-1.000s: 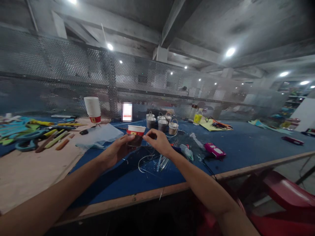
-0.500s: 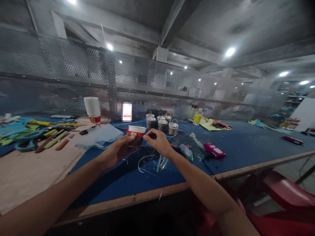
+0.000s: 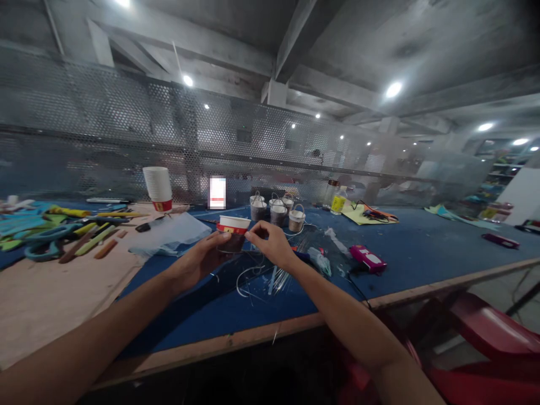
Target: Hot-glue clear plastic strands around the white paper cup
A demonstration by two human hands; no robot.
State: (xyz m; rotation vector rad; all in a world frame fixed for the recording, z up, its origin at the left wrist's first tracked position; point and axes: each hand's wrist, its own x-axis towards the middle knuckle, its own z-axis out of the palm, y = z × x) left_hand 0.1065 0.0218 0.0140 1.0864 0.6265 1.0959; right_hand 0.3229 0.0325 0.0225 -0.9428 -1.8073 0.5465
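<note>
A paper cup [image 3: 234, 223] with a white rim, a red band and a dark lower part is held upright above the blue table. My left hand [image 3: 202, 256] is closed around its left side and lower part. At the cup's right side, the thumb and forefinger of my right hand [image 3: 270, 243] are pinched together against it. Whether anything thin lies between those fingertips is too small to see. Just behind stand several small grey buckets [image 3: 277, 215] with looped handles. Thin clear strips and wires [image 3: 280, 281] lie on the table below my right hand.
A stack of white paper cups [image 3: 157, 183] stands at the back left, near scissors [image 3: 44, 247] and coloured sticks. Translucent sheeting [image 3: 172, 235] lies left of centre. To the right are a purple device [image 3: 368, 259], a yellow-labelled bottle [image 3: 338, 201] and a red chair [image 3: 489, 326].
</note>
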